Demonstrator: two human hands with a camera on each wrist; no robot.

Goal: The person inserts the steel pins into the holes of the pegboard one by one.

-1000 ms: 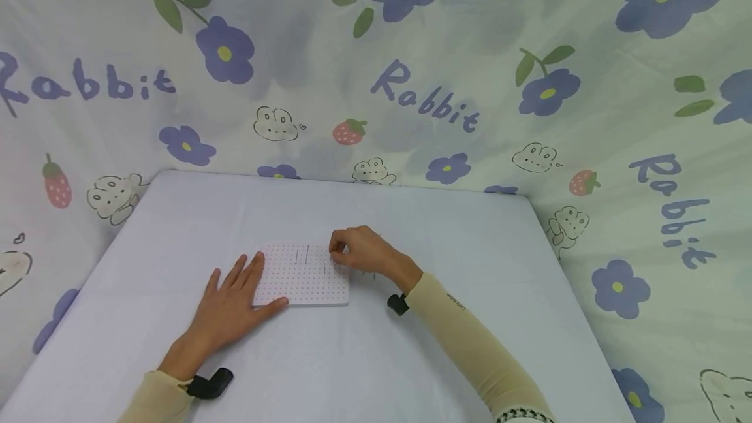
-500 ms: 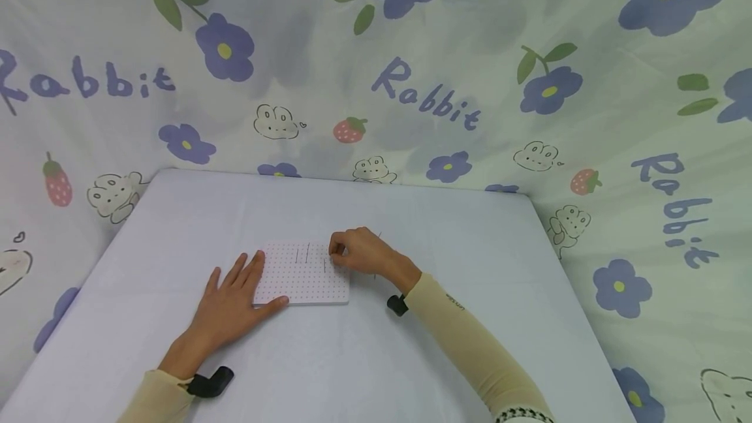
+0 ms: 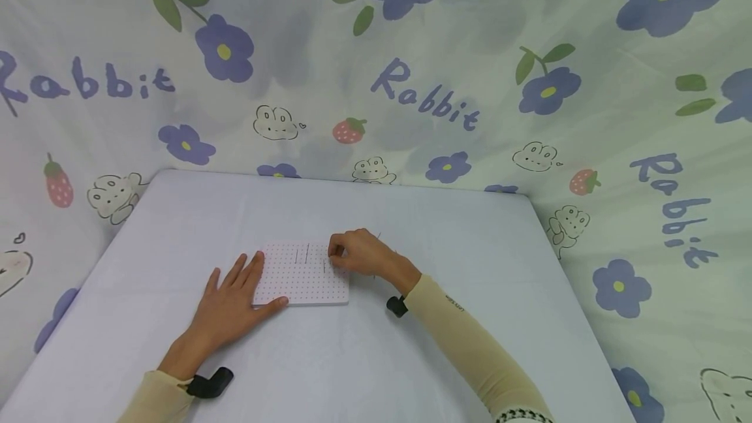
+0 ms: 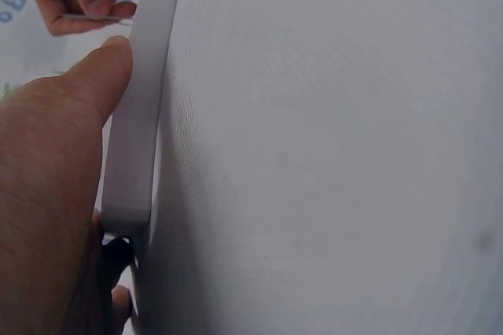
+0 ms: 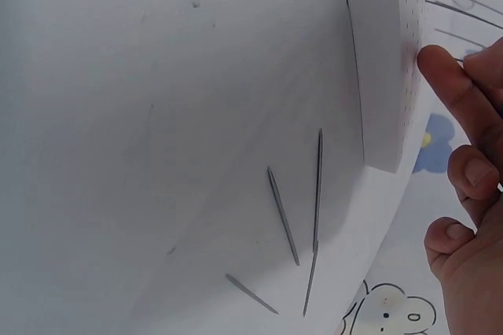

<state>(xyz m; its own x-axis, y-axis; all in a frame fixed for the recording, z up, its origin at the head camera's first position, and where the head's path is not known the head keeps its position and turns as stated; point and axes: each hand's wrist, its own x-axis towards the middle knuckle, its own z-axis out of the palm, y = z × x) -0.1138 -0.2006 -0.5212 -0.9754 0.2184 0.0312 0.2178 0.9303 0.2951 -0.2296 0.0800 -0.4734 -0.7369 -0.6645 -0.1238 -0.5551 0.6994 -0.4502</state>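
A white board [image 3: 299,286] dotted with rows of small holes lies on the table. Several thin metal needles [image 3: 307,253] stand upright in its back half. My left hand [image 3: 226,309] rests spread along the board's left side, its thumb at the front edge. Over the back right corner, my right hand [image 3: 364,251] pinches another needle [image 4: 119,20] between thumb and index finger. In the right wrist view the index fingertip is right at the board's holed face, while the other fingers are curled in. The needle's lower end is hidden by the fingers in the head view.
Several loose needles [image 5: 318,193] of different lengths lie on the white tabletop [image 5: 118,154] to the right of the board, partly hidden under my right hand in the head view. A curtain [image 3: 329,51] with flowers and rabbits hangs behind the table.
My right hand has moved only very slightly, a touch nearer to me, still pinching the needle. The left hand and the board have stayed in place.
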